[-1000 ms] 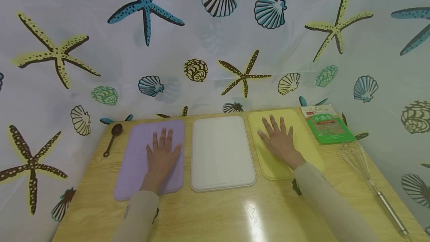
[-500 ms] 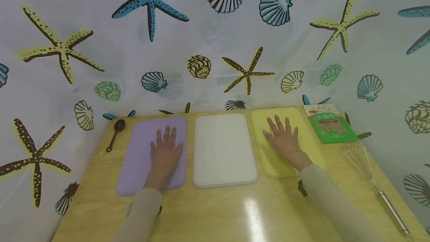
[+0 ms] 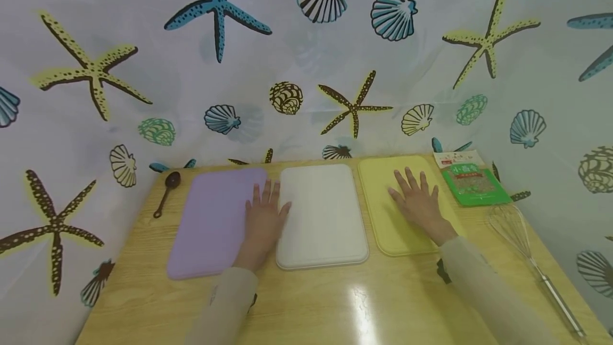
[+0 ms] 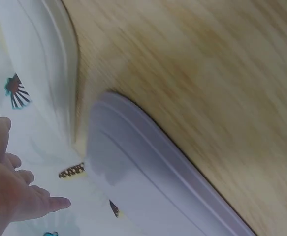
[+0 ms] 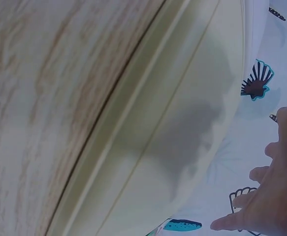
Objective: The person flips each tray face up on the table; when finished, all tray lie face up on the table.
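My left hand [image 3: 263, 222] is spread with straight fingers over the gap between a purple board [image 3: 210, 222] and a white board [image 3: 321, 217]. In the left wrist view, that hand [image 4: 15, 182] appears raised above the boards, holding nothing. Over a yellow board [image 3: 383, 196] my right hand [image 3: 419, 204] has its fingers spread too. The right wrist view shows this hand [image 5: 276, 187] above the board, its shadow falling on the yellow surface. All three boards lie flat, side by side.
A dark brown spoon [image 3: 167, 193] lies left of the purple board. Right of the yellow board are a green and white packet [image 3: 474, 182] and a metal whisk [image 3: 533, 265]. Behind the wooden table [image 3: 306, 302] hangs a sheet printed with shells and starfish [image 3: 354, 105].
My left hand has moved right, from over the purple board toward the white one. The right hand has shifted slightly right over the yellow board. The head view has shifted a little.
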Motion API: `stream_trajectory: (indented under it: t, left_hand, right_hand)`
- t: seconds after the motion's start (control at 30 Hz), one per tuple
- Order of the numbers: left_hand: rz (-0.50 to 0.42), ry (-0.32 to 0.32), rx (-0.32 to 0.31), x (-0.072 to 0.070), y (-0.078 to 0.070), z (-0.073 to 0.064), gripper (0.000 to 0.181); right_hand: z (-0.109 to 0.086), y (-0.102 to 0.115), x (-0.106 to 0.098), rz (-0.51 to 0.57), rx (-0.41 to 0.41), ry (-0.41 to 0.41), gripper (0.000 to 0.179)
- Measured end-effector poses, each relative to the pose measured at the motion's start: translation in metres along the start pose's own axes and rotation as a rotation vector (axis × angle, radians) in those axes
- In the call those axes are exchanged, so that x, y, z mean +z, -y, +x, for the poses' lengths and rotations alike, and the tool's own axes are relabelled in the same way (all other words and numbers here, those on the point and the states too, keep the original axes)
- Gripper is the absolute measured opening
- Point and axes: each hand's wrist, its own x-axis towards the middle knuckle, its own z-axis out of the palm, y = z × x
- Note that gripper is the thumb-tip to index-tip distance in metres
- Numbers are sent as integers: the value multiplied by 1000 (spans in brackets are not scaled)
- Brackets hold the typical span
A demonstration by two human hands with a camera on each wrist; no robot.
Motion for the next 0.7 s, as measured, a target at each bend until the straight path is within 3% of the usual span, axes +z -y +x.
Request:
stream_trajectory:
  t: [0.1, 0.3, 0.7]
  left_hand:
    - [3, 12, 16, 4, -15, 3, 68]
    - [6, 20, 33, -10, -55, 2, 66]
    - [-1, 52, 56, -4, -106, 11, 68]
  right_hand:
    - [-1, -5, 1, 5, 1, -10, 65]
    - [-2, -12, 2, 12, -1, -17, 64]
    - [-3, -22, -5, 20, -4, -24, 63]
